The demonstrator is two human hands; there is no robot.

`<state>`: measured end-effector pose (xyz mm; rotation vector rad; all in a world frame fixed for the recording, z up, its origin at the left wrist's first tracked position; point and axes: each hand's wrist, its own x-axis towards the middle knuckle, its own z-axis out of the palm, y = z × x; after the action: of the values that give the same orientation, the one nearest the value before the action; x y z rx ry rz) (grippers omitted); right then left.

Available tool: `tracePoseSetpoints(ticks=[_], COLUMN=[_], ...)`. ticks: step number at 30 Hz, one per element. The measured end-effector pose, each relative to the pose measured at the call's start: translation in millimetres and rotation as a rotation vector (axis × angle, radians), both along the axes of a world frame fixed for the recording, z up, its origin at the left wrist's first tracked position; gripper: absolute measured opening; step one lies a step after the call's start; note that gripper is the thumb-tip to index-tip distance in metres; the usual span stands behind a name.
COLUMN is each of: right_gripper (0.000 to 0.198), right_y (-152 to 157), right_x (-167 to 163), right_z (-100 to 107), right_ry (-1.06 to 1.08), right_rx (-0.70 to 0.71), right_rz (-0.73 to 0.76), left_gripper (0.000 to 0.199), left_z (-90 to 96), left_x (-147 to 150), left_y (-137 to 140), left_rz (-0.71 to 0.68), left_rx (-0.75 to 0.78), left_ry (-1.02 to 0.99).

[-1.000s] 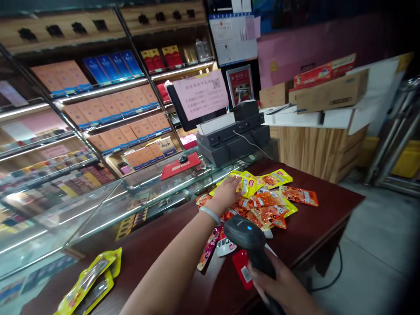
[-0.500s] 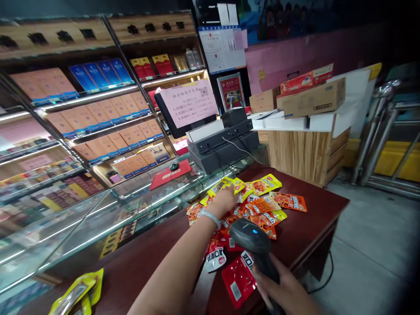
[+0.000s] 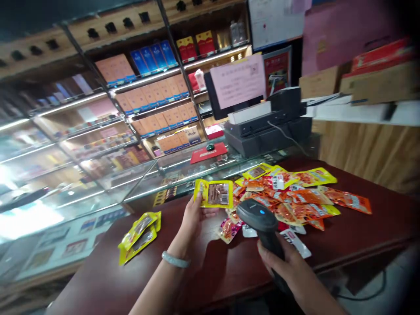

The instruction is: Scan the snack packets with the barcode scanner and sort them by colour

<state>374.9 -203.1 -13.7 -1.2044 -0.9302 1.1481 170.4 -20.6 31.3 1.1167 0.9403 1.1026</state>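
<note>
My left hand [image 3: 194, 215], with a pale bracelet at the wrist, grips a yellow snack packet [image 3: 219, 194] by its left end. The packet's back, with a dark panel and a barcode, faces me. My right hand [image 3: 278, 258] is wrapped round the handle of a black barcode scanner [image 3: 259, 218], whose head shows a blue light and points toward the packet. Right of the packet and behind the scanner lies a heap of snack packets [image 3: 278, 192] in orange, yellow, red and white. Farther left, a few yellow packets [image 3: 139, 236] lie together on the dark red table [image 3: 108, 280].
Behind the table stands a glass display counter [image 3: 177, 168] with a red mat [image 3: 209, 153] and a mouse on it. A monitor [image 3: 213, 96] bearing a pink paper sign and a dark cash drawer [image 3: 269, 135] stand farther right. Boxes fill the back shelves.
My left hand has come away from the heap to the left, now holding a yellow snack packet. The scanner stays in my right hand. The view has turned left.
</note>
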Motion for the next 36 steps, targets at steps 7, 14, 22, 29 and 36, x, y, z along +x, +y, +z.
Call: tracePoseSetpoints(ticks=[7, 14, 22, 29, 36], right_gripper=[0.040, 0.046, 0.045, 0.055, 0.042], right_y=[23, 24, 34, 38, 37], right_x=[-80, -132, -169, -173, -162], right_z=[0, -3, -13, -26, -22], right_ry=[0.016, -0.014, 0.000, 0.010, 0.025], right_rx=[0.057, 0.001, -0.040, -0.101, -0.081], right_rz=[0.284, 0.394, 0.543, 0.493, 0.479], left_gripper=[0.052, 0.051, 0.060, 0.049, 0.078], left_z=[-20.8, -33.0, -42.8, -65.4, -77.1], left_x=[-88, -151, -181, -217, -271], left_y=[-56, -85, -92, -84, -60], left_rz=[0.159, 0.491, 0.551, 0.652, 0.937], left_rx=[-0.096, 0.001, -0.014, -0.030, -0.066], left_ry=[-0.098, -0.293, -0.378, -0.293, 0.056])
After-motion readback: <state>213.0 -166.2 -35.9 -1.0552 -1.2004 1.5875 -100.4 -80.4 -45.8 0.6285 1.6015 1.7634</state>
